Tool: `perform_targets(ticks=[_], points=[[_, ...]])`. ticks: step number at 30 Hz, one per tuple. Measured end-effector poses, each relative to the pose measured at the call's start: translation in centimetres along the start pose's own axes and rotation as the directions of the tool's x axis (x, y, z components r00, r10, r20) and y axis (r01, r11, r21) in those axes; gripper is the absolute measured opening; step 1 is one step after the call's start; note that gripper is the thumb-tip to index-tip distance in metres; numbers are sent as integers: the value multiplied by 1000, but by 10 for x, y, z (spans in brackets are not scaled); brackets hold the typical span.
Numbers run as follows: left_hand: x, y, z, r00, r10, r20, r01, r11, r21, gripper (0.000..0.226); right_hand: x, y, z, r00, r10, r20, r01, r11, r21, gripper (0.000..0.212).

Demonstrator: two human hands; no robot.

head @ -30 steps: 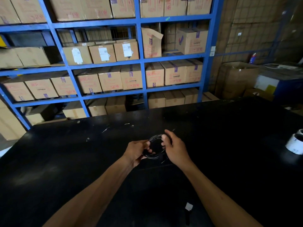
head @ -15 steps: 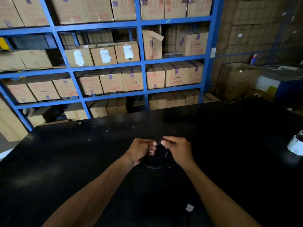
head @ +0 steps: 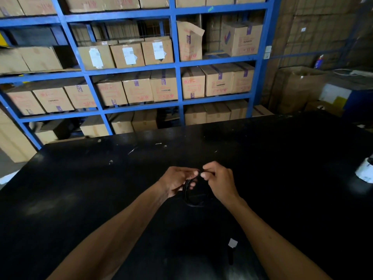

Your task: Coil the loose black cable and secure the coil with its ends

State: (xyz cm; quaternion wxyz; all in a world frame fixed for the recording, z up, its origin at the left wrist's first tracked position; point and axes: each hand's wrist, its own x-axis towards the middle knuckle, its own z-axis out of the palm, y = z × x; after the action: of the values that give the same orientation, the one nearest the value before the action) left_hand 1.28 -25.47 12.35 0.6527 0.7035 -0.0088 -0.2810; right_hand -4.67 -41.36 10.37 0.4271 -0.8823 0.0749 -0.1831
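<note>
A thin black cable (head: 187,196) is wound into a small round coil held just above the black table (head: 80,188). My left hand (head: 176,181) grips the coil's left side with fingers curled round the strands. To its right, my right hand (head: 220,180) pinches a thin strand of the cable at the top of the coil between thumb and forefinger. The fingertips of both hands almost touch there. The coil's lower arc hangs below the hands and is hard to tell from the dark tabletop.
A white roll of tape (head: 365,172) sits at the table's right edge. A small white tag on a dark object (head: 232,244) lies near the front. Blue shelving (head: 177,65) stacked with cardboard boxes stands beyond the far edge.
The coil has been turned from lying flat between my hands to hanging below them. Both hands have closed in at its top, and my right fingers now pinch a strand.
</note>
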Motion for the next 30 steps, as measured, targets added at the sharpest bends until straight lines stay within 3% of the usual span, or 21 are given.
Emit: perform_targets(ticks=[6, 12, 14, 16, 19, 23, 24, 27, 30], points=[[6, -35, 6, 995, 102, 4, -101, 979, 175, 21, -8, 24, 4, 984, 137, 112, -145, 988, 58, 10], [23, -79, 21, 987, 61, -150, -41, 991, 128, 8, -21, 62, 5, 946, 275, 174, -299, 946, 129, 11], [31, -99, 20, 984, 31, -176, -3, 988, 154, 8, -28, 86, -1, 914, 360, 188, -369, 929, 15, 14], [36, -115, 16, 981, -1, -196, 37, 984, 176, 10, -42, 113, -7, 871, 422, 252, -374, 902, -217, 22], [47, -135, 15, 964, -57, -258, 100, 982, 160, 13, -70, 145, -7, 718, 611, 335, -430, 767, -477, 21], [61, -152, 28, 948, -95, -303, 146, 978, 149, 13, -104, 166, 27, 582, 799, 149, -687, 581, -436, 84], [64, -155, 31, 948, -103, -301, 153, 977, 149, 13, -108, 166, 37, 555, 826, 95, -740, 543, -397, 92], [70, -157, 39, 956, -118, -269, 166, 972, 166, 15, -111, 163, 58, 546, 837, 25, -772, 515, -372, 85], [72, -156, 38, 958, -120, -260, 167, 972, 166, 17, -107, 166, 60, 588, 809, 13, -724, 534, -437, 53]])
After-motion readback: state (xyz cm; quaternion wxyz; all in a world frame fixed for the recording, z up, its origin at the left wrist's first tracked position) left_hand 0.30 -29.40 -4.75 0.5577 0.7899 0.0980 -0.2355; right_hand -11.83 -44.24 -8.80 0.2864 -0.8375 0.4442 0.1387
